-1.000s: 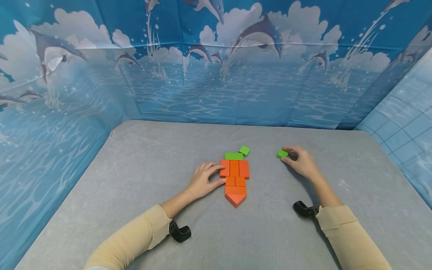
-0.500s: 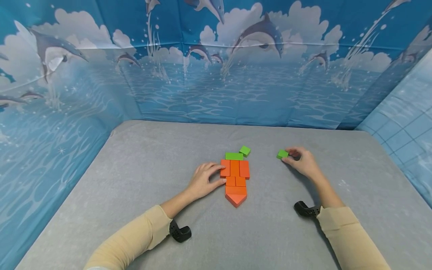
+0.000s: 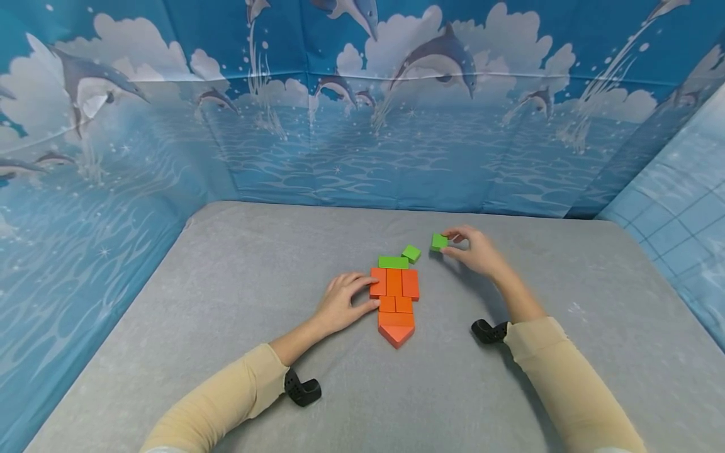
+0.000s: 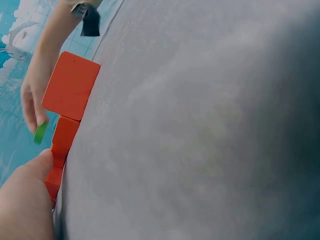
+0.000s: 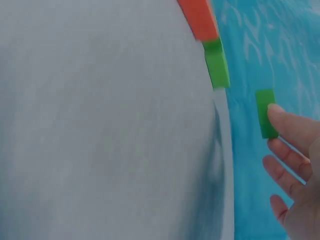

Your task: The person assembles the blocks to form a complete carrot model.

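Note:
Flat on the table, several orange blocks (image 3: 393, 282) form a carrot-like shape, with an orange triangular block (image 3: 396, 335) at its near tip. A green rectangular block (image 3: 393, 262) lies against the far end, and a small green block (image 3: 411, 253) sits tilted at its right corner. My left hand (image 3: 342, 304) rests at the left side of the orange blocks, its thumb and a fingertip touching them. With thumb and fingers, my right hand (image 3: 474, 250) pinches another small green block (image 3: 438, 243), held above the table to the right of the tilted one. The right wrist view shows this held block (image 5: 266, 114) raised.
A grey cloth covers the table (image 3: 255, 251). Behind it and at the sides hangs a blue curtain (image 3: 340, 151) printed with dolphins. Black wrist devices (image 3: 302, 390) sit on both forearms.
My right hand has moved left and away from me with the green block, lifting it toward the other green blocks. The left hand and the orange blocks stay where they were.

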The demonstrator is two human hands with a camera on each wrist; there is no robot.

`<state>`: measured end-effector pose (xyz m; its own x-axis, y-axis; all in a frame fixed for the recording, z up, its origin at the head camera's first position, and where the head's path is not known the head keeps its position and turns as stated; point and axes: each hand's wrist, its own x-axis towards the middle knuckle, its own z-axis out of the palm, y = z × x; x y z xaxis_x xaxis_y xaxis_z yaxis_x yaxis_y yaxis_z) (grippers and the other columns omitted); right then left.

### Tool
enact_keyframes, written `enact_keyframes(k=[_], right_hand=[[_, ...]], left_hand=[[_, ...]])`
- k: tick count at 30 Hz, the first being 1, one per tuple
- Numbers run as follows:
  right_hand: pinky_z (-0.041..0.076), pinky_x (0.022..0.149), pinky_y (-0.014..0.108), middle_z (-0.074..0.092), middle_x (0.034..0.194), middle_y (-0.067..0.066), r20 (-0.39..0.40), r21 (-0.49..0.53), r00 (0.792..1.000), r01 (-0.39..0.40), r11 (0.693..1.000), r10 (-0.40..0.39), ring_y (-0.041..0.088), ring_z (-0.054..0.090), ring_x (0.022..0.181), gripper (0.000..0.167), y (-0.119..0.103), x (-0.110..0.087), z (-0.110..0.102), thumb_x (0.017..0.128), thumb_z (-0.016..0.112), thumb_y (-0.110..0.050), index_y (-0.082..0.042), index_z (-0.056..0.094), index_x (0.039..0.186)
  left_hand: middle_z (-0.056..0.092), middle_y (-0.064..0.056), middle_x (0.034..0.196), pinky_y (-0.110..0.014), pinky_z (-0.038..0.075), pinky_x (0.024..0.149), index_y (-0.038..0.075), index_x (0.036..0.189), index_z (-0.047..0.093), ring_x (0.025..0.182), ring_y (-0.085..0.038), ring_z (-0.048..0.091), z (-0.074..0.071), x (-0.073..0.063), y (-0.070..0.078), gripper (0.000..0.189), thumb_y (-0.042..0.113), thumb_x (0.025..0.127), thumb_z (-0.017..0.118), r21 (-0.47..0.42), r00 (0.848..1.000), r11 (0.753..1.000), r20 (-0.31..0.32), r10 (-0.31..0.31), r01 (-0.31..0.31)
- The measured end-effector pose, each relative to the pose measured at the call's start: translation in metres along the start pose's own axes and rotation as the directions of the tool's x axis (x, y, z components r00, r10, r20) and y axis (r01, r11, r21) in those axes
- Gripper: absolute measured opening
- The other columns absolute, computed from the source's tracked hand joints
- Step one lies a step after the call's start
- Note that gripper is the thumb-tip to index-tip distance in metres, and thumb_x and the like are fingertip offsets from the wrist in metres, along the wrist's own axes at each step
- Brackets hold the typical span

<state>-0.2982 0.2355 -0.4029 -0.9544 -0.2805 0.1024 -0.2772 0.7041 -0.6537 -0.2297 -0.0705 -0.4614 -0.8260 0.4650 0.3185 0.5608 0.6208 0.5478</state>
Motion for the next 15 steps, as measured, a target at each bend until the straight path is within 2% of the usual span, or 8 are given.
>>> enact_keyframes(k=[5, 12, 15], right_hand=[[0.037, 0.089, 0.051, 0.054, 0.117, 0.019, 0.047, 0.011, 0.997, 0.065, 0.998, -0.066, 0.033, 0.049, 0.106, 0.035, -0.018, 0.02, 0.015, 0.087, 0.063, -0.016, -0.001, 0.056, 0.118], [0.018, 0.096, 0.061, 0.055, 0.116, 0.016, 0.106, -0.01, 0.986, 0.127, 0.992, -0.126, 0.03, 0.05, 0.104, 0.034, -0.037, 0.041, 0.031, 0.087, 0.064, -0.016, -0.003, 0.058, 0.117], [0.017, 0.095, 0.061, 0.056, 0.115, 0.015, 0.13, -0.019, 0.981, 0.149, 0.989, -0.145, 0.029, 0.05, 0.102, 0.033, -0.043, 0.047, 0.038, 0.086, 0.064, -0.016, -0.004, 0.058, 0.117]], left_hand=[[0.054, -0.004, 0.123, -0.045, 0.027, 0.102, 0.018, 0.124, 0.057, 0.116, -0.022, 0.044, 0.0, 0.0, 0.0, 0.045, 0.039, 0.084, 0.063, 0.0, 1.0, 1.0, -0.001, 0.003, -0.003], [0.054, -0.004, 0.123, -0.046, 0.027, 0.101, 0.018, 0.124, 0.057, 0.116, -0.023, 0.044, -0.001, 0.0, 0.001, 0.045, 0.039, 0.084, 0.063, 0.0, 1.0, 1.0, -0.004, 0.004, -0.004], [0.054, -0.004, 0.123, -0.046, 0.028, 0.101, 0.018, 0.124, 0.057, 0.115, -0.023, 0.044, -0.001, 0.0, 0.0, 0.045, 0.039, 0.084, 0.063, -0.001, 1.0, 1.0, -0.001, -0.001, 0.001]])
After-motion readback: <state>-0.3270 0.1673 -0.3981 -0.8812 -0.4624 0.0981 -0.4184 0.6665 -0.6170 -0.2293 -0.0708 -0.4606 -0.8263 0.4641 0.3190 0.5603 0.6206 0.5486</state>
